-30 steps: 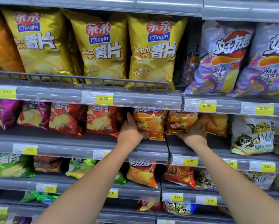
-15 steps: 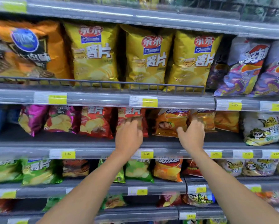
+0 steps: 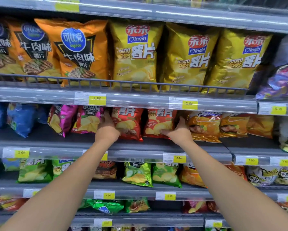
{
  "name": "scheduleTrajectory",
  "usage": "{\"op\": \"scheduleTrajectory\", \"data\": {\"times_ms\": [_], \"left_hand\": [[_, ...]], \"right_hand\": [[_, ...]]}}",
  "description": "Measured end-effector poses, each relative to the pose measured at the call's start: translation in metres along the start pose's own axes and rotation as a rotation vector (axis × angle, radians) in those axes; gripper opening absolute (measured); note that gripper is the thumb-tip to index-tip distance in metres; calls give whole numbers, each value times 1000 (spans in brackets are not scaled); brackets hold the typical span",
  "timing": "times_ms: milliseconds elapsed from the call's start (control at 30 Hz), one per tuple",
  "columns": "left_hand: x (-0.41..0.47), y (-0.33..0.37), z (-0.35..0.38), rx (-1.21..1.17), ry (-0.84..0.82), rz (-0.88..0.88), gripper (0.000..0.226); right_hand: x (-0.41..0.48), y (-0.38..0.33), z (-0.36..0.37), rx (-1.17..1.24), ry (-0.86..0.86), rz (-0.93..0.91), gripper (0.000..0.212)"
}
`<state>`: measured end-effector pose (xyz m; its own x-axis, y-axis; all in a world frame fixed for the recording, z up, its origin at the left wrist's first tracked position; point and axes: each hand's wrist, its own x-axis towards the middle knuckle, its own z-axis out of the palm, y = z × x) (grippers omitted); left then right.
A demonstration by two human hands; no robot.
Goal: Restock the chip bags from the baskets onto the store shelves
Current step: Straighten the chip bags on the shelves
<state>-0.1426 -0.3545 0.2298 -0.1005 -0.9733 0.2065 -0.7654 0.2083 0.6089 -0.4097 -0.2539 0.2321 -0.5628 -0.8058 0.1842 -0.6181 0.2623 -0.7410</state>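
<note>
We reach both bare arms up to the second grey metal shelf, where two small red foil chip bags stand upright side by side. Our left hand lies against the left edge of the left red foil chip bag. The back of this hand faces us and its fingers point straight up along the bag's side, flat against it and not curled; the thumb is out of sight. Our right hand is at the right edge of the right red foil chip bag. Its thumb stretches leftward across the lower front of the bag, while its fingers run up into the dark gap beside it. Their tips are hidden, so we cannot tell whether this hand actually grips the bag or only cups it.

Both red bags rest on the shelf, close together between our hands, with their tops tucked under the price rail above. Just left of our left hand stands a magenta foil chip bag, and further left sit crumpled blue bags. Just right of our right hand leans an orange-gold snack bag. On the shelf above stand large yellow potato chip bags and large orange bags behind a low wire fence. Below our arms sit green chip bags, and a yellow price tag marks the shelf edge.
</note>
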Motion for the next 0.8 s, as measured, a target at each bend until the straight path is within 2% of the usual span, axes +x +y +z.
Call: {"op": "scheduleTrajectory", "data": {"times_ms": [67,267,433,600,700,800], "left_hand": [[6,-1,1,13,9,6,113],[15,-3,14,-8,-24,12,120],[18,9,26,36,-61,23,93],[17,7,27,32,-97,20,111],[18,4,26,46,-148,-11,124],[21,9,27,85,-174,-53,127]], "right_hand": [[9,-3,7,-11,-8,36,117],[18,1,13,-56,3,23,86],[24,7,-8,-97,6,67,87],[19,8,-3,-87,-22,13,69],[16,3,7,5,-27,5,88],[18,-1,18,-2,-5,47,111]]}}
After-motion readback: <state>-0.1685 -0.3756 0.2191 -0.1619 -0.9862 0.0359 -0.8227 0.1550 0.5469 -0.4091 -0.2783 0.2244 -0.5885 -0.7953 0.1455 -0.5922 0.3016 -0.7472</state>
